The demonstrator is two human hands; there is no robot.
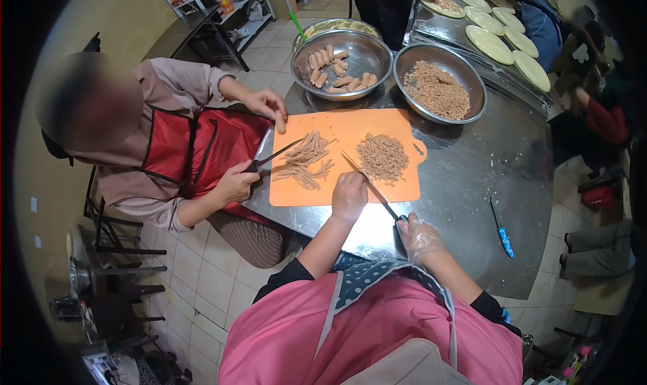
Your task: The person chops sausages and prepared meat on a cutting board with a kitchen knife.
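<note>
My right hand [419,238], in a clear plastic glove, is closed around the black handle of a knife [381,197]. Its blade slants up and left over the orange cutting board [323,197]. My left hand [350,197] has its fingers bent in and pressed against the blade near the middle. Just beyond the blade lies a pile of small diced brown pieces [382,157]. To the left on the board are thin brown strips [306,157], beside a second knife [280,150] held by a person in a red apron. That person's other hand holds a brown sausage-like piece [280,123].
Behind the board stand a metal bowl of sausage-like pieces [303,65] and a metal bowl of diced bits [480,92]. A blue-handled knife [504,240] lies on the metal table [465,203] at right. Several pale plates [488,44] sit at the back, near other people.
</note>
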